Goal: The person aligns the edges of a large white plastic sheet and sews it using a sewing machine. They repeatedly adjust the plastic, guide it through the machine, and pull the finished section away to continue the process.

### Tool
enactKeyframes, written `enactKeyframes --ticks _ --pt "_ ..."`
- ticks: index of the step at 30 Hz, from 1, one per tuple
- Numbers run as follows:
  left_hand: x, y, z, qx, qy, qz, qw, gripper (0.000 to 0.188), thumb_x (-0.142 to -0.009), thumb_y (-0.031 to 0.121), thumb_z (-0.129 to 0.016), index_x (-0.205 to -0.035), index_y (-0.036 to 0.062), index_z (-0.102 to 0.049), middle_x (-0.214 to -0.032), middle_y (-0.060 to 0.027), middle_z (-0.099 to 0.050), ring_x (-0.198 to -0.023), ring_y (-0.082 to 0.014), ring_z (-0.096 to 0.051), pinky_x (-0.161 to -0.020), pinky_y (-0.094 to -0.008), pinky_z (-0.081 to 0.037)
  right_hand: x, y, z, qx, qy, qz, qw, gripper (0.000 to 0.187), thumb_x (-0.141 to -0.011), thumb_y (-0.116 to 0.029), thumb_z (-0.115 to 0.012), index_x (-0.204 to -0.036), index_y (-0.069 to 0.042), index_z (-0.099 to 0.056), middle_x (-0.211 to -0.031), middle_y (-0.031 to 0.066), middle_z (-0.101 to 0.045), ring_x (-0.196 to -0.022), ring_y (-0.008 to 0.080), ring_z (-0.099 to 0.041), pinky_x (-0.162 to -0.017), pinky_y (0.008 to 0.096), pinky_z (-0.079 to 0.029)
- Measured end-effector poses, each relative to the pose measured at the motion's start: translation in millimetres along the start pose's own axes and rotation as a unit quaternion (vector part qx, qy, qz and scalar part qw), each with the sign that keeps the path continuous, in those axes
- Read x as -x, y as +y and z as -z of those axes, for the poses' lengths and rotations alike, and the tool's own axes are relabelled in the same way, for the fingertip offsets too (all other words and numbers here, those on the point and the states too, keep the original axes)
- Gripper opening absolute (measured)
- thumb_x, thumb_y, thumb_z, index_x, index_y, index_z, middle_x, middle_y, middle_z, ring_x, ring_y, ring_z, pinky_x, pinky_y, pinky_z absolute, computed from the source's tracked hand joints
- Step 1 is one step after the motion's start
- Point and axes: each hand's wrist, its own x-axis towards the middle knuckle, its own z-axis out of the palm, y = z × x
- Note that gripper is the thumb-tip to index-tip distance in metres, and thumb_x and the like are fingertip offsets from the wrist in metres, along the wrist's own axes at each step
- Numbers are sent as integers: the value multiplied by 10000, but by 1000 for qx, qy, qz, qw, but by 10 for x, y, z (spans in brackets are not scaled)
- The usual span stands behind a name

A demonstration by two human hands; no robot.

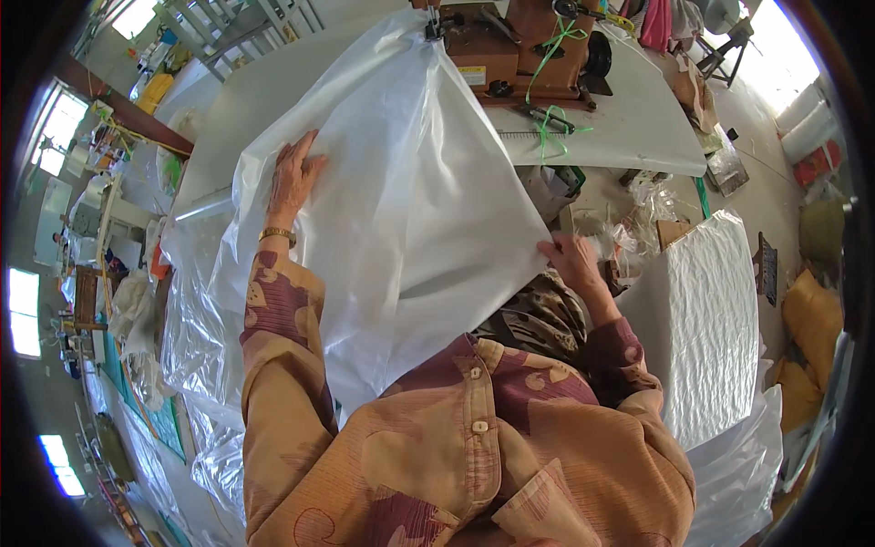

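Sheet: a glossy, translucent white plastic sheet (392,201) is draped on the near side of the brown metal sewing machine (492,62), its peak reaching the machine's left end.
Left hand (293,182): laid nearly flat on the sheet, fingers loosely spread, nothing gripped.
Right hand (574,262): curled at the sheet's right edge, which appears pinched.
Risk: puckers at the machine could be caused by uneven tension; its bright green cord (560,34) could be snagged by a stray fold.
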Motion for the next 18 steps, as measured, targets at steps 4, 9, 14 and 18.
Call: enactKeyframes --ticks 4,9,14,18 --pt "109 481 152 3 72 -21 997 637 -917 282 -695 -1434 1 -451 -1447 -209 -510 -1328 -336 -497 -1144 -457 -329 -74 -879 290 44 214 170 961 186 -892 -201 -683 -963 -30 -660 -873 159 -661 -815 381 -648 -711 465 -505" --pt "569 1960 248 32 69 -128 989 756 -845 195 -748 -1475 -5 -382 -1468 -215 -460 -1331 -387 -465 -1089 -462 -365 -135 -1488 -97 -85 -27 243 966 227 -910 -208 -665 -1051 -30 -648 -916 167 -660 -849 379 -654 -748 464 -513" --pt "1190 2148 190 -31 50 46 997 527 -875 55 -636 -1371 7 -466 -1314 -196 -539 -1173 -394 -542 -936 -450 -463 -530 -1684 -447 -199 -91 157 963 316 -912 -272 -671 -1049 11 -635 -901 173 -660 -863 332 -671 -751 421 -516" --pt "1491 1783 346 29 52 150 987 220 -921 45 -584 -1137 7 -591 -1083 -192 -639 -973 -400 -625 -788 -439 -501 -797 -1835 -809 -435 -90 79 892 367 -894 -329 -715 -994 17 -643 -867 68 -640 -796 181 -603 -707 351 -481"
